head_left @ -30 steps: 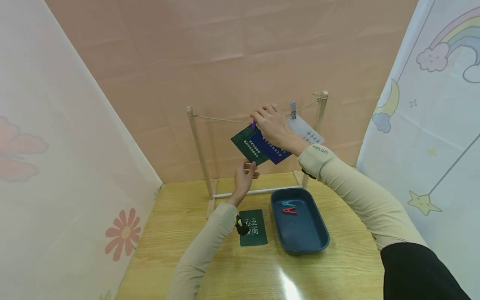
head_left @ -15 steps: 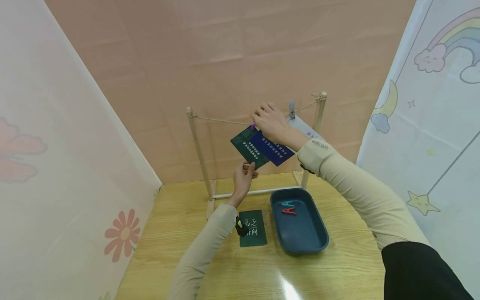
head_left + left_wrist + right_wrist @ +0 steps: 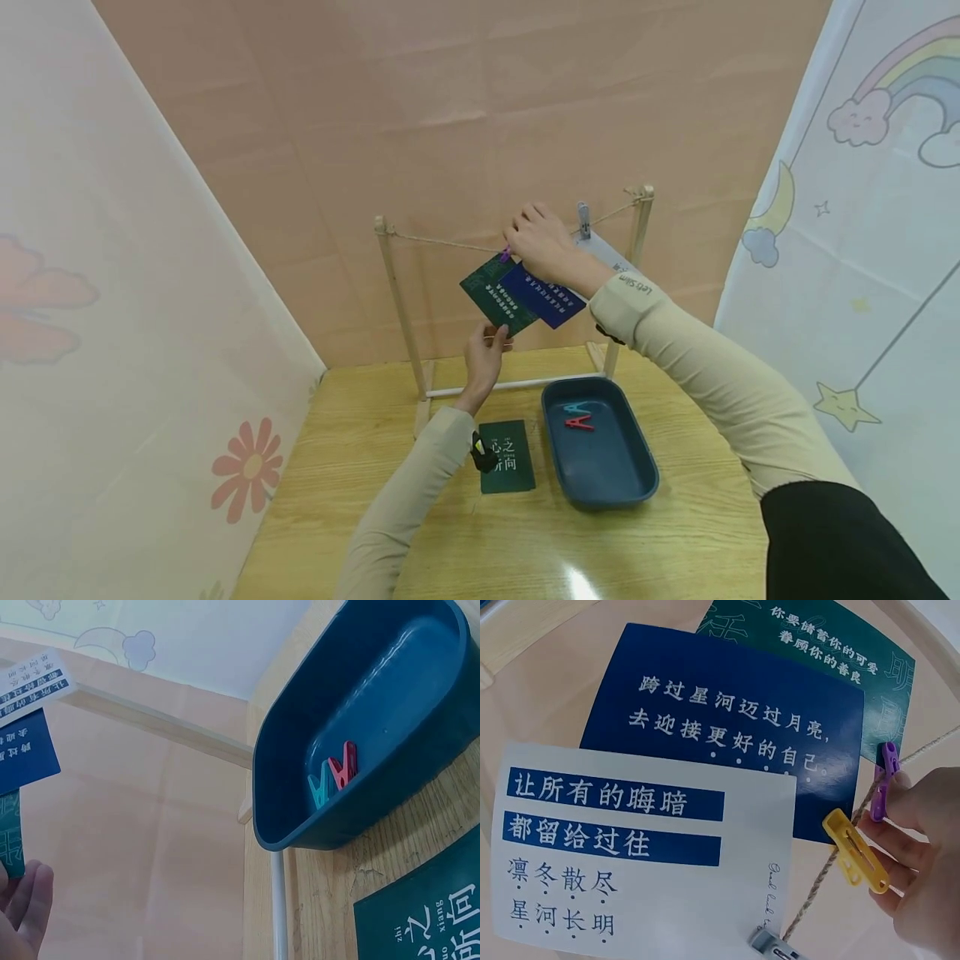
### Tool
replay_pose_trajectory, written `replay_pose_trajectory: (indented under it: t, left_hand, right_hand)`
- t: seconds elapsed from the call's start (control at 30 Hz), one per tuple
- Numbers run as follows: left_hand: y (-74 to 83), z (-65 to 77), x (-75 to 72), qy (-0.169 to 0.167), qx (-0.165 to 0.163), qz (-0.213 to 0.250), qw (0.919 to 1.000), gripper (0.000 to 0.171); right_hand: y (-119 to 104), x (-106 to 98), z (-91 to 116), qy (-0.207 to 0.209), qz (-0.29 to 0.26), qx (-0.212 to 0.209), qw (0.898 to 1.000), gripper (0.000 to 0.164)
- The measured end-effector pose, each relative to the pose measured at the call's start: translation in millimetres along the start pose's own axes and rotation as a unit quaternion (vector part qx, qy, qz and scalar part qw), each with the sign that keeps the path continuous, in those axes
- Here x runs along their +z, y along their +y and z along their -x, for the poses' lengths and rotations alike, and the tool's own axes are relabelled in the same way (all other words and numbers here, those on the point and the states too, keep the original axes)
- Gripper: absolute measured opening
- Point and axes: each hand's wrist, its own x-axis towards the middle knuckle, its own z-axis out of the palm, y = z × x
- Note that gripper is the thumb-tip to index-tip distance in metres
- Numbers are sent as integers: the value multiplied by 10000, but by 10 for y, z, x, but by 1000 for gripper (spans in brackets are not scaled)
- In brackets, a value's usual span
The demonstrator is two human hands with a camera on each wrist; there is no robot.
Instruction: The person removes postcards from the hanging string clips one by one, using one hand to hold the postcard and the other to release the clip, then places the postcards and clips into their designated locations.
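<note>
My right hand (image 3: pixel 543 247) pinches a purple clothespin (image 3: pixel 887 780) on the rope, with its thumb and fingers at the handle end. The clothespin's nose overlaps the corner of a dark green card (image 3: pixel 491 293). Lower down, my left hand (image 3: pixel 484 360) pinches that card's bottom corner between thumb and fingers. Beside the green card a blue card (image 3: pixel 727 735) hangs from a yellow clothespin (image 3: pixel 849 846), which my right hand hides in the head view. Further right on the rope, a grey clothespin (image 3: pixel 583 221) holds a white card (image 3: pixel 645 855).
The rope (image 3: pixel 442 242) spans a wooden frame (image 3: pixel 397 308) with a white crossbar (image 3: pixel 528 383). A dark blue tray (image 3: pixel 611 475) on the table (image 3: pixel 352 500) holds a teal clothespin (image 3: pixel 576 407) and a red clothespin (image 3: pixel 579 423). Left of it lies another green card (image 3: pixel 508 479).
The green card and purple clothespin have dipped very slightly, and my left hand has shifted a little left. Both hands keep the same hold.
</note>
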Motion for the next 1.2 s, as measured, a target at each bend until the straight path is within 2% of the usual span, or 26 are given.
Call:
replay_pose_trajectory:
  t: [0.27, 0.47, 0.73, 0.83, 1.2]
  left_hand:
    - [11, 4, -9, 127, 123, 58, 9998, 13]
    - [28, -8, -12, 134, 201, 184, 9995, 12]
    - [340, 86, -59, 109, 331, 161, 9993, 10]
    - [350, 103, -61, 144, 380, 143, 9991, 10]
    - [368, 119, -84, 126, 227, 114, 9996, 13]
  right_hand:
    - [-16, -3, -36, 18, -768, 518, 9957, 13]
    - [-32, 12, -47, 309, -970, 644, 9927, 8]
    - [-38, 63, -33, 962, -819, 456, 9909, 8]
    - [-43, 74, -22, 1157, -768, 381, 9896, 10]
    - [-55, 84, 21, 1547, -1010, 340, 9822, 10]
